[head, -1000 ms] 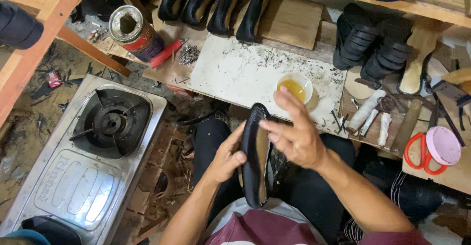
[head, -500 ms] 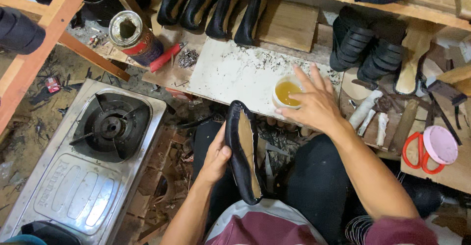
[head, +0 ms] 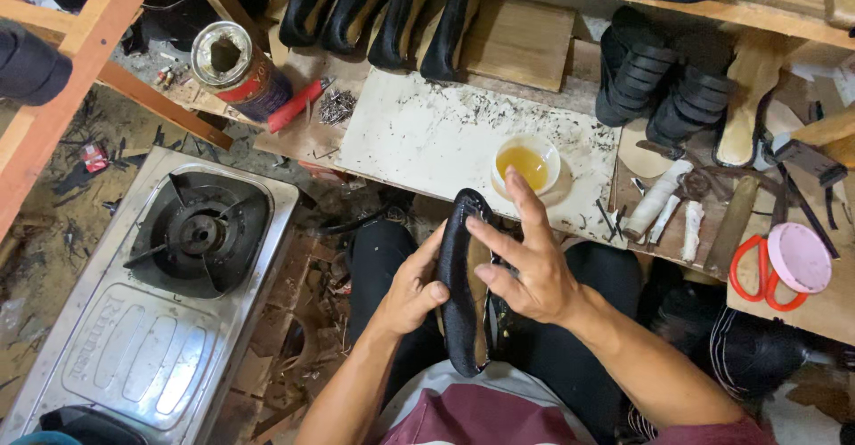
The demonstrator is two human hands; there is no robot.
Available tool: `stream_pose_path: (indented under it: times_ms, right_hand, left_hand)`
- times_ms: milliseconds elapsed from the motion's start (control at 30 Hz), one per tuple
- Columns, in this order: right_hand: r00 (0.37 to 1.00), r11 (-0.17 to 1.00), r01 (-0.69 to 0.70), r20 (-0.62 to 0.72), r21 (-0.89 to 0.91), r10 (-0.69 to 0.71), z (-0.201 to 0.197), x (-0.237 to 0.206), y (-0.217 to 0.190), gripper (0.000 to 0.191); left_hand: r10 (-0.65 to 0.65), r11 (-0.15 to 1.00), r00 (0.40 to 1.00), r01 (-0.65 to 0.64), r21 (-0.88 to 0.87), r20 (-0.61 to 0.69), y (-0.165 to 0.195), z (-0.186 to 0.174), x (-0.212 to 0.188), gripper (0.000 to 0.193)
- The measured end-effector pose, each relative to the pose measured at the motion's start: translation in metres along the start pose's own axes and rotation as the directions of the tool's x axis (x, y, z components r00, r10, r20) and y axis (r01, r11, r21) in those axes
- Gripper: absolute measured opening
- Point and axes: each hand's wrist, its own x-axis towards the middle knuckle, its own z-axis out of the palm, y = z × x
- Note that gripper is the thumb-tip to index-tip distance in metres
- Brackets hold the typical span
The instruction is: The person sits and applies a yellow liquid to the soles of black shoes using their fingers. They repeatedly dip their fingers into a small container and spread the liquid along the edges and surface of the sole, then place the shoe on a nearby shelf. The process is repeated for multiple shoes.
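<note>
head view: left hand grips curved black leather shoe upper.

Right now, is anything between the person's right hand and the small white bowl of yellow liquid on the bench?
Nothing visible. The right hand rests on the black shoe upper; its fingertips reach to the small white bowl of yellow liquid.

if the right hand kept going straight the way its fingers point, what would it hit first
Most likely the small bowl of yellow liquid. The right hand points its fingers up and away over the black shoe piece, and the bowl sits just beyond the fingertips. Their height above it is unclear.
</note>
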Motion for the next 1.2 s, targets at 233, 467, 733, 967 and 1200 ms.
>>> stream_pose_path:
  times_ms: [233, 467, 733, 967, 1200]
  right_hand:
    - [0.997, 0.993, 0.044, -0.052, -0.108, -0.050, 0.006, 0.000, -0.001, 0.037]
    - [0.993, 0.989, -0.009, -0.117, -0.147, -0.008, -0.009, 0.007, 0.005, 0.031]
    - [0.981, 0.964, 0.172, -0.056, -0.202, -0.186, -0.006, 0.006, 0.004, 0.024]
    - [0.983, 0.963, 0.165, -0.042, -0.216, -0.178, 0.000, 0.003, 0.009, 0.024]
    - [0.987, 0.959, 0.097, -0.098, -0.267, -0.127, -0.003, 0.003, 0.007, 0.028]
  left_hand:
    - [0.019, 0.998, 1.000, -0.020, 0.057, 0.009, 0.007, 0.002, 0.001, 0.111]
    - [-0.011, 1.000, 0.999, 0.011, 0.004, 0.049, 0.011, 0.005, 0.001, 0.112]
    - [0.001, 1.000, 1.000, -0.001, 0.025, 0.005, 0.009, 0.003, 0.001, 0.111]
    - [-0.014, 1.000, 1.000, 0.014, -0.010, 0.025, 0.008, 0.004, 0.002, 0.110]
    - [-0.018, 0.999, 1.000, 0.019, -0.028, 0.016, 0.007, 0.006, 0.002, 0.108]
